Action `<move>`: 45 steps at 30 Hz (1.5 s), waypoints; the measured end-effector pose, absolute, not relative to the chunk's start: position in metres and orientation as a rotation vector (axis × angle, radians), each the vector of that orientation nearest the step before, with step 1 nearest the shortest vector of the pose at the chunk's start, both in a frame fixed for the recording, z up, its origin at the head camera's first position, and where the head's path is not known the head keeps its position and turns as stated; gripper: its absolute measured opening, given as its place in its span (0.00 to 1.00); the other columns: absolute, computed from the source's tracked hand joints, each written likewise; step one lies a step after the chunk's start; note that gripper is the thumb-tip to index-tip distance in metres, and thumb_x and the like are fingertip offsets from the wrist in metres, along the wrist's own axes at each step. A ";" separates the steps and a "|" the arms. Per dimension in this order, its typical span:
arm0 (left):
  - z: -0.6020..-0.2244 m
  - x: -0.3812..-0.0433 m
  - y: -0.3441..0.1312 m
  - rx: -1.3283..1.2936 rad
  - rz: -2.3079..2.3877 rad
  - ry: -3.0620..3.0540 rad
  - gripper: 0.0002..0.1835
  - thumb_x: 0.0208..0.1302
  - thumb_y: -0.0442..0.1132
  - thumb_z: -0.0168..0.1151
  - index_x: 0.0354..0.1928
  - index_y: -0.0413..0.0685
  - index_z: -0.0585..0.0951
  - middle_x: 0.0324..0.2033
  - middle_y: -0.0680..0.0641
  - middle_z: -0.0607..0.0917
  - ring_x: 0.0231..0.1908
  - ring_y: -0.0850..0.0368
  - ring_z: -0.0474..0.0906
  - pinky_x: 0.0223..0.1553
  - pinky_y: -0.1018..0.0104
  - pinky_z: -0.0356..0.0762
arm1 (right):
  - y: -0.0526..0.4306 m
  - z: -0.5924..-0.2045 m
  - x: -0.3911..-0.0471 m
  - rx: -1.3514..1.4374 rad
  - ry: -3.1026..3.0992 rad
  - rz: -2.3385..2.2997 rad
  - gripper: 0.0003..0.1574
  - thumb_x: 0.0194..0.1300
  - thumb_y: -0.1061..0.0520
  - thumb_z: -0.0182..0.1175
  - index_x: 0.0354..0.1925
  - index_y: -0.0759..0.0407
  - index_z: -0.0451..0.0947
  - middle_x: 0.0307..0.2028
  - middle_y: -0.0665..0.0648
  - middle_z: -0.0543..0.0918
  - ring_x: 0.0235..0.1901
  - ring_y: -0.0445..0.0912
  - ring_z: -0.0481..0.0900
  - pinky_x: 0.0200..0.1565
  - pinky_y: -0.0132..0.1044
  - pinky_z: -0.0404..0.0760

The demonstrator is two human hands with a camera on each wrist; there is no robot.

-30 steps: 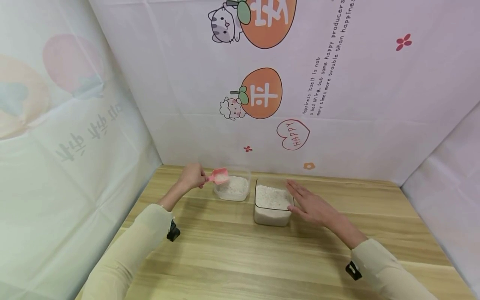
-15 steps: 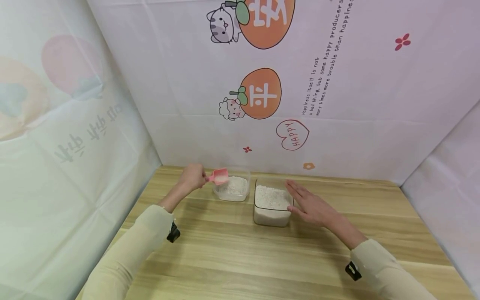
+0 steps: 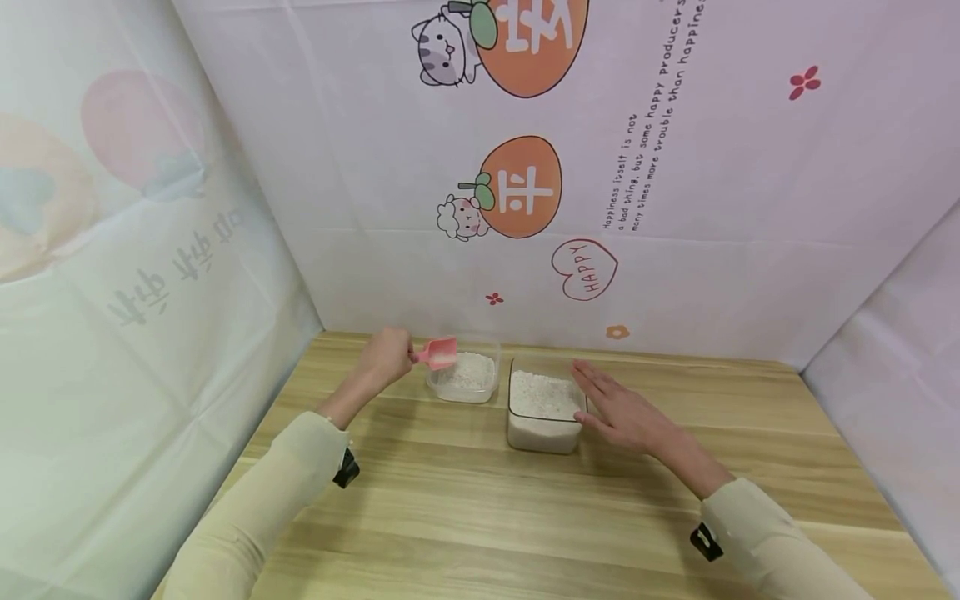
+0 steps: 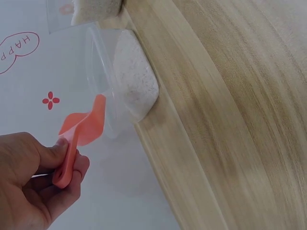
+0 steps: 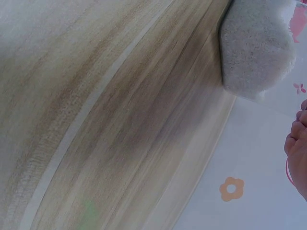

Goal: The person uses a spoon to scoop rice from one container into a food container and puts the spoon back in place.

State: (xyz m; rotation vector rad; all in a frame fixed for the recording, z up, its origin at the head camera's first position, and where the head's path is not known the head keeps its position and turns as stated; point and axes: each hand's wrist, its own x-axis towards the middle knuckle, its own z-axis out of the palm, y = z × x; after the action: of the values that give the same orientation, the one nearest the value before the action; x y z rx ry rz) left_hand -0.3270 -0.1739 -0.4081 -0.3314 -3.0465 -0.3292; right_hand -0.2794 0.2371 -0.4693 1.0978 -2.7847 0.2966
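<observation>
My left hand [image 3: 386,354] grips a small pink scoop [image 3: 441,353] by its handle. In the left wrist view, thumb and fingers close round the scoop's handle [image 4: 68,167]. The scoop's bowl tilts over the left rim of a low clear tub [image 3: 463,397] with white rice [image 3: 474,372] in it. A little white shows in the bowl. To the right stands a deeper clear container [image 3: 542,440] with a dark rim, holding more rice. My right hand [image 3: 626,414] rests its straight fingers against that container's right side. Only part of the right hand [image 5: 300,143] shows in the right wrist view.
Both containers stand near the back edge of a wood-grain table [image 3: 450,508]. Close behind them rises a white printed backdrop [image 3: 390,275]. White sheets also hang on the left [image 3: 247,350] and right [image 3: 885,383] sides.
The rice in the scoop has dwindled from a visible heap to a little, as the scoop tilted over the low tub. The right hand has kept its place at the deeper container.
</observation>
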 end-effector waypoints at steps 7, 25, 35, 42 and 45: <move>-0.408 -0.326 -0.172 -0.348 -0.282 -3.017 0.04 0.61 0.33 0.67 0.32 0.39 0.88 0.29 0.43 0.88 0.23 0.56 0.75 0.23 0.69 0.71 | 0.238 -0.471 -0.282 1.095 -2.772 0.287 0.46 0.76 0.42 0.50 0.76 0.68 0.50 0.77 0.68 0.53 0.75 0.62 0.56 0.69 0.56 0.64; -0.420 -0.324 -0.175 -0.577 0.226 -2.726 0.10 0.58 0.27 0.64 0.22 0.46 0.84 0.21 0.46 0.85 0.19 0.55 0.76 0.18 0.60 0.76 | 0.239 -0.472 -0.280 1.098 -2.774 0.304 0.46 0.76 0.43 0.50 0.77 0.67 0.48 0.78 0.66 0.51 0.75 0.61 0.55 0.71 0.55 0.62; -0.413 -0.322 -0.174 -0.553 0.062 -2.689 0.08 0.61 0.36 0.69 0.24 0.43 0.87 0.22 0.45 0.86 0.20 0.55 0.76 0.20 0.60 0.76 | 0.238 -0.470 -0.278 1.098 -2.777 0.330 0.45 0.76 0.43 0.51 0.76 0.68 0.50 0.78 0.65 0.50 0.75 0.61 0.55 0.70 0.56 0.64; -0.406 -0.317 -0.170 -0.568 -0.179 -2.774 0.09 0.63 0.36 0.68 0.26 0.43 0.89 0.22 0.47 0.87 0.19 0.61 0.68 0.20 0.68 0.67 | 0.238 -0.471 -0.278 1.096 -2.789 0.320 0.46 0.76 0.42 0.50 0.78 0.64 0.46 0.77 0.67 0.52 0.76 0.60 0.54 0.71 0.55 0.62; -0.403 -0.313 -0.167 -0.589 -0.237 -2.786 0.08 0.64 0.36 0.68 0.26 0.43 0.89 0.23 0.47 0.88 0.19 0.61 0.68 0.21 0.68 0.67 | 0.238 -0.471 -0.278 1.096 -2.786 0.332 0.46 0.76 0.43 0.50 0.78 0.64 0.46 0.77 0.67 0.52 0.76 0.60 0.54 0.71 0.55 0.62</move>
State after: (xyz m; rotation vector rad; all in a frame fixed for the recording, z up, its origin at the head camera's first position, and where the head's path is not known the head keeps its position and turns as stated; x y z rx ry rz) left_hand -0.3131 -0.1666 -0.4034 -0.5890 -2.7863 -0.2368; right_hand -0.2780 0.2379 -0.4713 1.0957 -2.7864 0.3315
